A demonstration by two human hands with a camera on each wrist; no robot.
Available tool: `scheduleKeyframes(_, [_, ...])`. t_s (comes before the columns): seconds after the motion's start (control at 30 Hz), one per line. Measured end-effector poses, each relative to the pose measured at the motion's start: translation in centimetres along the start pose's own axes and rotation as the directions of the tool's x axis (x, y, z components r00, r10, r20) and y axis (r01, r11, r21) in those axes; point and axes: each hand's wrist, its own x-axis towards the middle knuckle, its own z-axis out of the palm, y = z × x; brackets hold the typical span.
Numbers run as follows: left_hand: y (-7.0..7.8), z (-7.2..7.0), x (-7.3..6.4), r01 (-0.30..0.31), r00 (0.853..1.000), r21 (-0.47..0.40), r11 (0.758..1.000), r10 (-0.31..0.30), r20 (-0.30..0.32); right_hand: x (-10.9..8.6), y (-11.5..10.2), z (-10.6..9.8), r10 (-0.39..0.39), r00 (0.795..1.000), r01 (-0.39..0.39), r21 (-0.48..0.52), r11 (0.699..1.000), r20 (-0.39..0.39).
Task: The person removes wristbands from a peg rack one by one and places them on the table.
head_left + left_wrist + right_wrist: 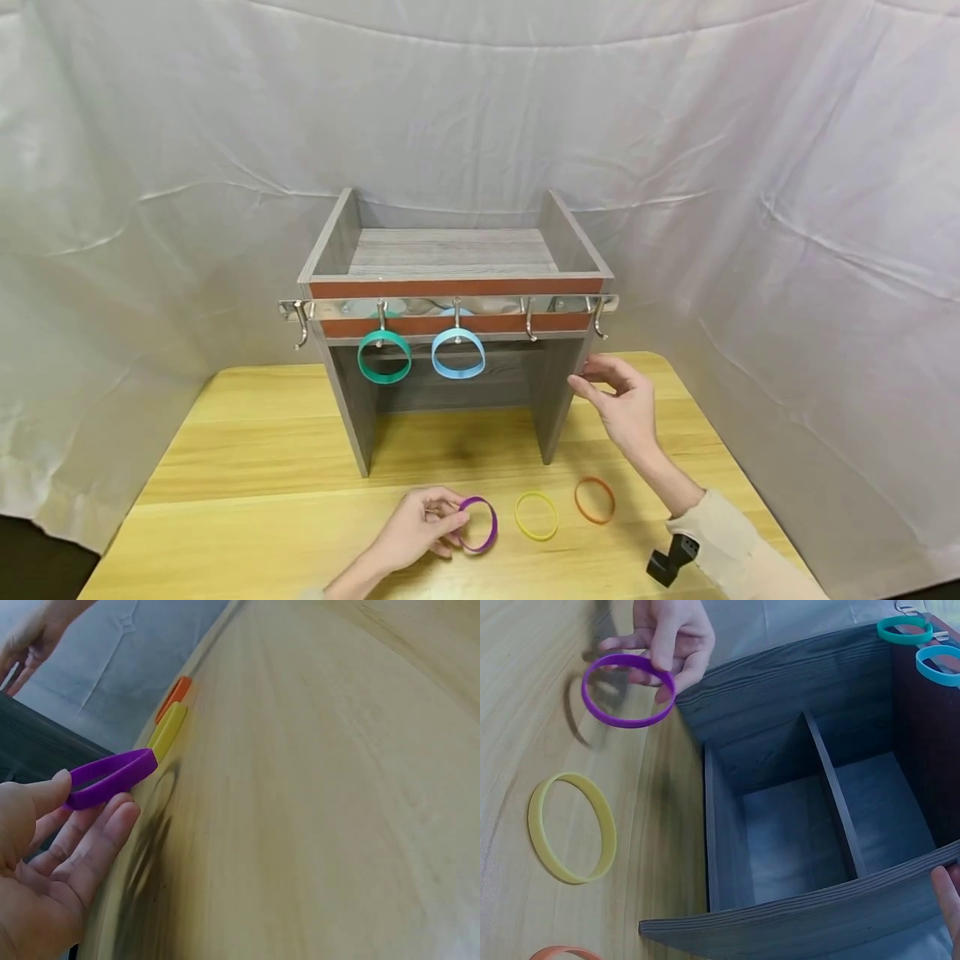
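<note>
My left hand (420, 529) pinches a purple silicone wristband (492, 533) between thumb and fingers, just above the table. In the left wrist view the wristband (112, 780) juts out from the thumb and fingertips. My right hand (622, 404) is beside the right side panel of a grey wooden shelf unit (558, 392), fingers loosely bent. Its fingertips (949, 889) are at the panel edge; whether they press on it I cannot tell. A green wristband (385, 378) and a light blue wristband (459, 372) hang from two middle hooks of a metal rail (491, 307).
A yellow wristband (536, 537) and an orange wristband (596, 521) lie on the wooden table (247, 442), right of the purple one. The rail's other hooks, such as the right end hook (598, 319), bear no band. Grey curtains (465, 100) surround the table.
</note>
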Motion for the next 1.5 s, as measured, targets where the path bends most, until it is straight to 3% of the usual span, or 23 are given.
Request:
scheduleKeyframes(0.4, [-0.3,1.7,1.8,0.032,0.999,0.074,0.997,-0.030,-0.030,0.1,0.0,0.0,-0.013,1.000,0.013,-0.030,0.999,0.002])
scheduleKeyframes(0.73, [-0.5,1.9,2.3,0.028,0.999,0.099,0.995,-0.026,-0.020,-0.2,0.1,-0.1,0.007,1.000,-0.007,0.014,1.000,0.008])
scheduleKeyframes(1.27, [-0.4,0.5,2.3,0.028,1.000,0.202,0.979,-0.027,-0.011,-0.3,-0.4,-0.6,-0.006,1.000,0.006,-0.032,0.999,-0.002])
scheduleKeyframes(1.37, [0.0,-0.2,2.0,0.029,0.999,0.201,0.979,-0.023,-0.028,-0.2,-0.4,-0.4,-0.009,1.000,0.009,-0.023,1.000,0.002])
scheduleKeyframes(1.5, [1.4,-1.1,1.7,-0.013,0.994,0.188,0.982,0.032,-0.101,-0.1,-0.3,-0.2,-0.009,1.000,0.009,-0.031,0.999,0.001])
